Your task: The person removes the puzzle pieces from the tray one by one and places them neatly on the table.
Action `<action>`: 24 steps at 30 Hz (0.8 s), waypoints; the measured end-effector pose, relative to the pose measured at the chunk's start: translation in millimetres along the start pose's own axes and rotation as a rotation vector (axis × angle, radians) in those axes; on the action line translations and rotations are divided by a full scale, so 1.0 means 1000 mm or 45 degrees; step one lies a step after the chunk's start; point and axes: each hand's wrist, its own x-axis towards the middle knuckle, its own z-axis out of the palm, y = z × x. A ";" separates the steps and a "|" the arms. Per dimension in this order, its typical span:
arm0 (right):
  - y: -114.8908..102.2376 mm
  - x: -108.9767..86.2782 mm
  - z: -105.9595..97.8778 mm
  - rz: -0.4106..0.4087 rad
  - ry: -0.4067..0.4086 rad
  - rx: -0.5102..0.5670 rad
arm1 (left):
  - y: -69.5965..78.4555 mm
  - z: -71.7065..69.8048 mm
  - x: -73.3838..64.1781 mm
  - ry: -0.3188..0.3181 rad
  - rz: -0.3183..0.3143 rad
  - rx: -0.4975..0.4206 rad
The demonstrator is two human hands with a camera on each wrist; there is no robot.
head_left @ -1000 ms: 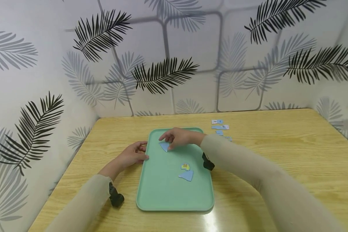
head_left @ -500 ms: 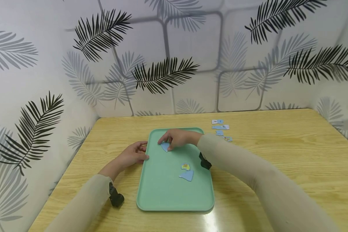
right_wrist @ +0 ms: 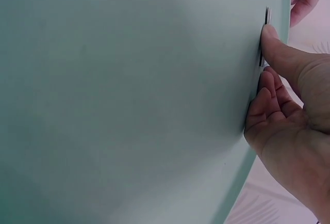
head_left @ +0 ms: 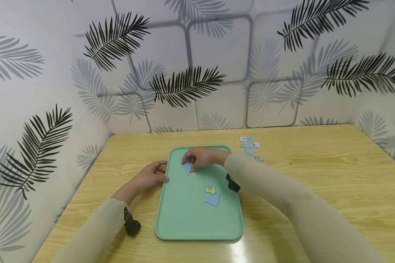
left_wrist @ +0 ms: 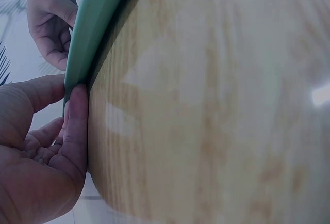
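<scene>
On the green tray [head_left: 197, 226], my right hand [head_left: 202, 157] pinches a blue puzzle piece [head_left: 188, 167] near the far left corner. In the right wrist view the thumb [right_wrist: 278, 53] lies against the thin edge of this piece, which stays flat on the tray; the other fingers are curled. My left hand [head_left: 149, 177] grips the tray's left rim, with fingers on both sides of it in the left wrist view. A yellow-patterned piece [head_left: 210, 190] and a second blue piece [head_left: 212, 199] lie nearer to me, right of the tray's middle.
Several small blue and white pieces [head_left: 250, 145] lie on the wooden table [head_left: 309, 164], behind and right of the tray. A wall with a leaf pattern [head_left: 217, 54] stands at the table's far edge. Black wrist cameras sit under both forearms.
The right hand's fingers have closed in on the blue piece near the far corner, and that piece has turned slightly and shifted a little. The left hand stays at the rim.
</scene>
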 end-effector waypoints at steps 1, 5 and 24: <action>0.001 0.000 0.000 -0.004 0.000 0.003 | 0.000 0.000 0.000 0.000 0.000 0.000; 0.004 0.000 0.000 -0.016 0.006 0.016 | -0.001 0.000 0.000 0.006 -0.004 -0.002; 0.006 -0.006 0.001 -0.010 0.064 0.120 | -0.002 0.000 0.001 0.016 0.007 0.017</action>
